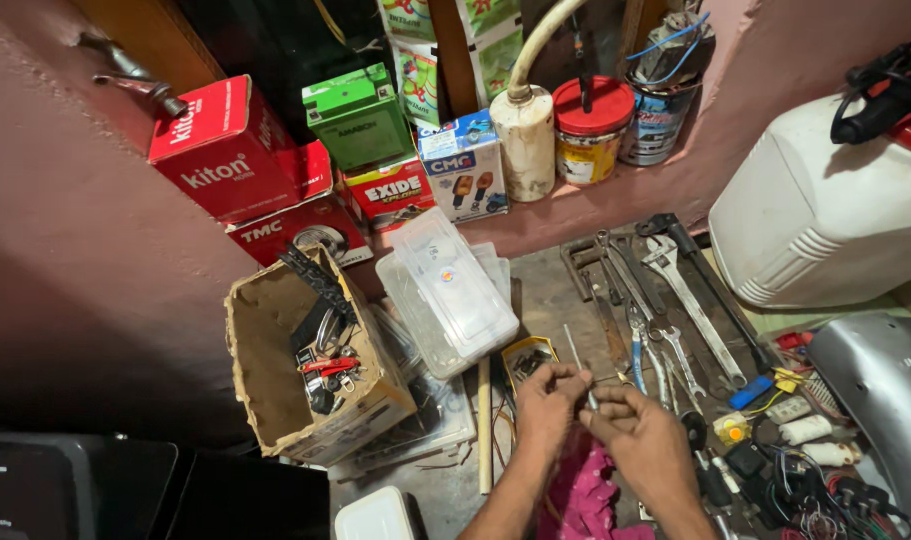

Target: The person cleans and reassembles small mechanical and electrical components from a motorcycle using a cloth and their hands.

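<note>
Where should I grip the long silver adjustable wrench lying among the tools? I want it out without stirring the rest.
Grip the long silver adjustable wrench at mid-handle, coming from above: the flat shaft lies diagonally with bare metal showing, while its jaw end and lower end crowd against neighbouring tools.

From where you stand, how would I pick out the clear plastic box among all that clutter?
Start at the torn cardboard carton on the floor, left of the person's hands. Immediately to its right lies the clear plastic box, tilted, below the coloured cartons by the wall. It is the only see-through container there, pale and empty-looking.
</note>
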